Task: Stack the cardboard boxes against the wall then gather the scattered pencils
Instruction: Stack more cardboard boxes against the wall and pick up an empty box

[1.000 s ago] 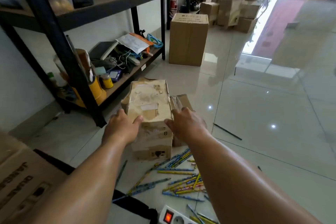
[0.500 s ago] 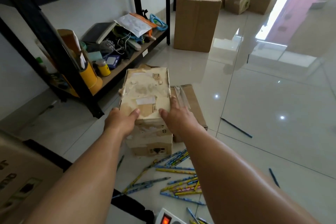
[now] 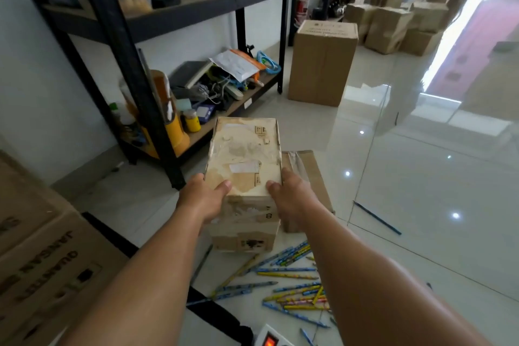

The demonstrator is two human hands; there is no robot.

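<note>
So, cardboard box (image 3: pixel 244 154): long axis fwd, btwn grips.
L grip (image 3: pixel 200 199): clasps its left side.
R grip (image 3: pixel 292 196): clasps right side.
Wall (image 3: pixel 33 87): off left.

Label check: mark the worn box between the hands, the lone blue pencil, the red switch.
worn cardboard box (image 3: pixel 244 154), head view, stained top face.
lone blue pencil (image 3: pixel 377 217), head view, mid-shaft.
red switch (image 3: pixel 270 341), head view, lit face.

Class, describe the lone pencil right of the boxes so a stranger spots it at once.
Find the black rack on the left, then the worn box held before it. Right of that box, on the floor, lies one dark blue pencil, all alone, unlike the colourful pile nearer the camera.
</note>
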